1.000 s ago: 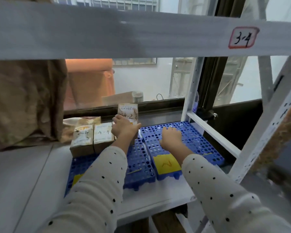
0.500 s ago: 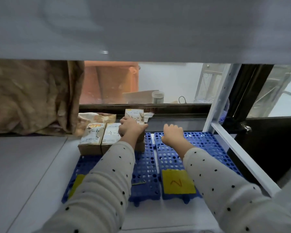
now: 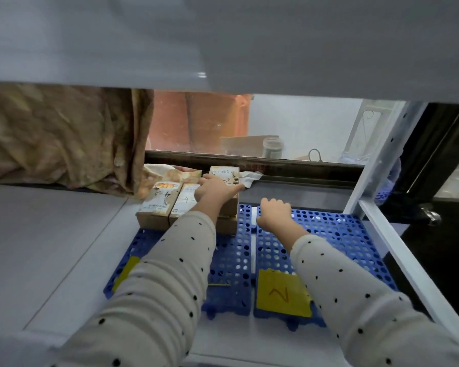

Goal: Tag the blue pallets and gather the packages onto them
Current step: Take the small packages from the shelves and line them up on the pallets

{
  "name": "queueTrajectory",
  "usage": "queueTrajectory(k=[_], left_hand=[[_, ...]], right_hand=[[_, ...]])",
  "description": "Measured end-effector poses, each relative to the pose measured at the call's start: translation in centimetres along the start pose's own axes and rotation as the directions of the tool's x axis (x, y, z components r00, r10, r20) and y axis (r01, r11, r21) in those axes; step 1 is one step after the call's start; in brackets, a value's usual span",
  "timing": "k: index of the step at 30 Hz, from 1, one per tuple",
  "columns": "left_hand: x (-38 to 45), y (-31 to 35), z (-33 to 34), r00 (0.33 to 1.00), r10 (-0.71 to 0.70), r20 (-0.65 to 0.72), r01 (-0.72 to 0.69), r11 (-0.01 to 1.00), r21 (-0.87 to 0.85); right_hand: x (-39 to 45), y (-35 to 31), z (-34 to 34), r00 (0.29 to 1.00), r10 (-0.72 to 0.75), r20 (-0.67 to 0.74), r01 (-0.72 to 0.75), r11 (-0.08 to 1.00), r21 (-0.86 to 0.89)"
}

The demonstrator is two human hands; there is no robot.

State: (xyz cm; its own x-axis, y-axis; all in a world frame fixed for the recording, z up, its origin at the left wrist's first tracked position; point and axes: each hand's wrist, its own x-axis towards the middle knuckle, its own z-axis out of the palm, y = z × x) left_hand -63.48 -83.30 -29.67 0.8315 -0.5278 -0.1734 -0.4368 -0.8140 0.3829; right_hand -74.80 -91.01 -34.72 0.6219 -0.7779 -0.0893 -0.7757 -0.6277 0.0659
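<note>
Two blue perforated pallets lie side by side on a white shelf. The left pallet [image 3: 232,258] carries a yellow tag [image 3: 126,271] half hidden by my sleeve. The right pallet [image 3: 337,234] bears a yellow tag [image 3: 282,294] with a red mark. Two cardboard packages, marked 4-3 [image 3: 158,205] and 4-4 [image 3: 184,203], sit at the left pallet's far edge. My left hand [image 3: 215,188] rests on a third package [image 3: 225,173] stacked beside them, fingers wrapped over its top. My right hand [image 3: 274,213] lies knuckles-up on the right pallet's far corner.
The shelf above [image 3: 223,41] hangs low over the workspace. A brown crumpled bag [image 3: 59,139] fills the back left. A white upright post [image 3: 374,160] and rail [image 3: 408,266] border the right side. A dark window sill [image 3: 289,165] runs behind the pallets.
The view has dropped and shifted, so the upper shelf hides more. My left hand has pressed the third package down onto the stack. My right hand stayed on the right pallet.
</note>
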Motion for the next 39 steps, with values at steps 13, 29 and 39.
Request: queueTrajectory(k=[13, 29, 39], left_hand=[[-6.8, -0.9, 1.2, 0.674, 0.726, -0.138, -0.505, 0.589, 0.631], [-22.5, -10.7, 4.7, 0.818, 0.574, -0.021, -0.475, 0.697, 0.538], [-28.7, -14.3, 3.9, 0.849, 0.525, -0.066, -0.411, 0.733, 0.543]], right_hand=[[-5.5, 1.4, -2.1, 0.996, -0.004, -0.091, 0.003, 1.0, -0.009], [-25.3, 1.1, 0.2, 0.997, 0.044, -0.069, -0.05, 0.996, -0.073], [-32.1, 0.3, 0.5, 0.99, -0.043, -0.133, 0.037, 0.998, -0.044]])
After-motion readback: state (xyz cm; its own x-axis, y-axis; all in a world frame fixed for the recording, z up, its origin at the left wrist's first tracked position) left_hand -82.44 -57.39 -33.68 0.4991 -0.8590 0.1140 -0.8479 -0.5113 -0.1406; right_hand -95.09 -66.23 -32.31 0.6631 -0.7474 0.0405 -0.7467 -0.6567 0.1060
